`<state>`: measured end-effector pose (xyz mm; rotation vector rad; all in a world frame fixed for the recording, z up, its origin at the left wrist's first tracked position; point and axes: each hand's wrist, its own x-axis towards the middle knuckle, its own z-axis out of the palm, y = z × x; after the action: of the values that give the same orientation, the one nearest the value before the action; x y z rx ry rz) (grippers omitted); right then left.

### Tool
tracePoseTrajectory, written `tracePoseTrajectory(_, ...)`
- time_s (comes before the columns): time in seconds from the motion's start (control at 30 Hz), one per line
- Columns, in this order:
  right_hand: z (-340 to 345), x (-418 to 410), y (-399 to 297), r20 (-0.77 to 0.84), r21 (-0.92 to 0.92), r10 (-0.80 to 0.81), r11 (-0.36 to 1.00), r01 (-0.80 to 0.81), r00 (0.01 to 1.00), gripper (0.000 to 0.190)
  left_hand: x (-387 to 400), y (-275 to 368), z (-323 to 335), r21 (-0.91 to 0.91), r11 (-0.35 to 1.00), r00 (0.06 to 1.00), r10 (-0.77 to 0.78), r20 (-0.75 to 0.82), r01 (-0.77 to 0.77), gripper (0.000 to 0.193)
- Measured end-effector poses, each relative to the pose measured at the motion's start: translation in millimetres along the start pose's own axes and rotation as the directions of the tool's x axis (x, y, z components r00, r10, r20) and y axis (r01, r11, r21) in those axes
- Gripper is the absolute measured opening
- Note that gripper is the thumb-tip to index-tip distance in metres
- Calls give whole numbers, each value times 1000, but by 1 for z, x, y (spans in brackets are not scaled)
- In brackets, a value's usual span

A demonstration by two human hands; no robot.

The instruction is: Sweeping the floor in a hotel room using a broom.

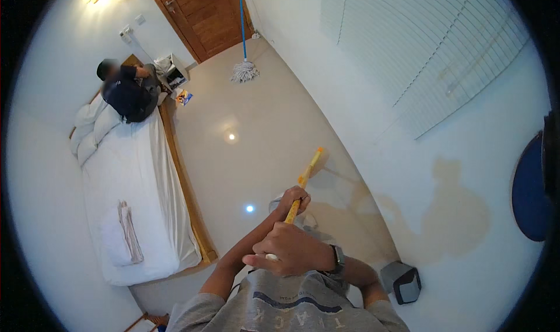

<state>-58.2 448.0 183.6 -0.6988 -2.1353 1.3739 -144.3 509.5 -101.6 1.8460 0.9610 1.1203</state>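
Observation:
A yellow patterned pole (313,161) with orange fittings runs from my body out over the pale floor. My left hand (295,201) is closed around it farther along. Nearer my chest, my right hand (291,249), with a watch on the wrist, grips the same pole close to its near end, where a whitish tip shows by the thumb. The far end of the pole seems to be near the floor; whether it touches cannot be told. A string mop (245,72) with a blue handle stands away from me, near the wooden door (210,13).
A bed (131,170) with a wooden frame (179,170) and folded cloths (130,233) lies to the left. A person (131,96) sits at its far end, beside a small white cabinet (175,74) and a colourful packet (184,97). A dark bin (407,284) stands by the right wall.

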Motion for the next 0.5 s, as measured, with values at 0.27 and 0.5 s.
tracePoseTrajectory(0.27,-32,-36,45,-343,107,-367,899,424,865,30,32,23,-26,60,952,946,-304,111,299,18)
tracePoseTrajectory(0.5,14,-53,114,-696,-50,-74,997,54,714,10,12,-55,11,96,995,997,43,-58,-37,22)
